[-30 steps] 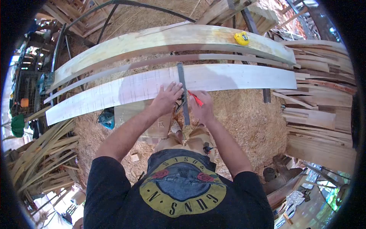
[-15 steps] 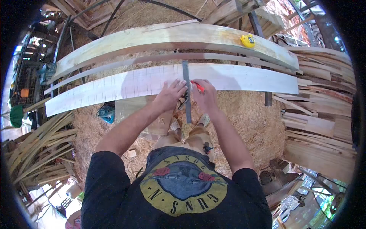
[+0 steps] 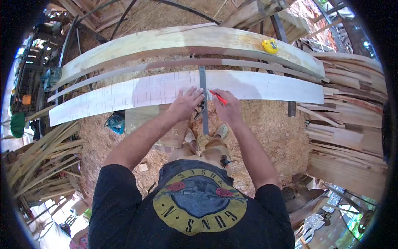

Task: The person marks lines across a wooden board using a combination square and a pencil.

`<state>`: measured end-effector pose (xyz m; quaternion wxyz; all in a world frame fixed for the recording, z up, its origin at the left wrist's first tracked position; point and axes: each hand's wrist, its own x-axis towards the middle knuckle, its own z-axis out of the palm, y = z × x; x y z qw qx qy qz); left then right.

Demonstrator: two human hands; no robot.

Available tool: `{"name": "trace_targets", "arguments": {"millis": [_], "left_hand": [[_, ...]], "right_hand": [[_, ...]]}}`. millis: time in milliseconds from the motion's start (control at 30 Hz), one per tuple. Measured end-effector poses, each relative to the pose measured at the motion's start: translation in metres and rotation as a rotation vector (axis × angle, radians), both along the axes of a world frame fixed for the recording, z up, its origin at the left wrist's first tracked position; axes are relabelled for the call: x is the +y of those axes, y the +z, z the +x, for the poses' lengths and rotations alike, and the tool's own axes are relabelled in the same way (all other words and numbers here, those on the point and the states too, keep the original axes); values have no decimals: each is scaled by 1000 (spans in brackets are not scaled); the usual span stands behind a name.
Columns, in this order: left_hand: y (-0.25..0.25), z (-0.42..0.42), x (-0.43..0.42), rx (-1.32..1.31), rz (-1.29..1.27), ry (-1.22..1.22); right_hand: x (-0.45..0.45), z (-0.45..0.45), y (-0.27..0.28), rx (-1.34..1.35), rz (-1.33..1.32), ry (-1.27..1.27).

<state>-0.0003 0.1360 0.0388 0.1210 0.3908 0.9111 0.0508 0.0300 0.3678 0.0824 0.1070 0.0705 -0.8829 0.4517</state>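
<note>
A long pale board point(image 3: 265, 88) lies across in front of me, with several thin pencil lines over its left half. Crossing it is the grey blade of a combination square point(image 3: 202, 79), whose lower end sticks out past the board's near edge. My left hand point(image 3: 185, 103) holds the square at that edge, its fingers lying on the board just left of the blade. Between the fingers of my right hand point(image 3: 230, 108) is a red pencil point(image 3: 218, 97). Its tip points at the board just right of the blade; whether it touches the wood I cannot tell.
Beyond the board run a narrow strip point(image 3: 157, 65) and a thick beam point(image 3: 166, 39), on which a yellow tape measure point(image 3: 270, 46) sits. A blue power tool point(image 3: 115, 123) is below left. Stacked planks point(image 3: 348, 135) stand right; wood strips point(image 3: 45, 166) lie left. Shavings cover the floor.
My right hand has shifted slightly right and toward me, and the pencil now lies at a lower slant. The left hand and the square have stayed in place.
</note>
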Motion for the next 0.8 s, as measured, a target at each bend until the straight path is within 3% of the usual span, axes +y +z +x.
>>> {"name": "trace_targets", "arguments": {"millis": [433,633,800], "left_hand": [[4,1,1,30,25,-2],[-4,0,2,72,-27,-15],[7,-1,2,-12,-21,-19]], "right_hand": [[0,-12,-18,55,33,70],[21,28,-8,-44,140,263],[27,51,-20,-76,-52,86]]}}
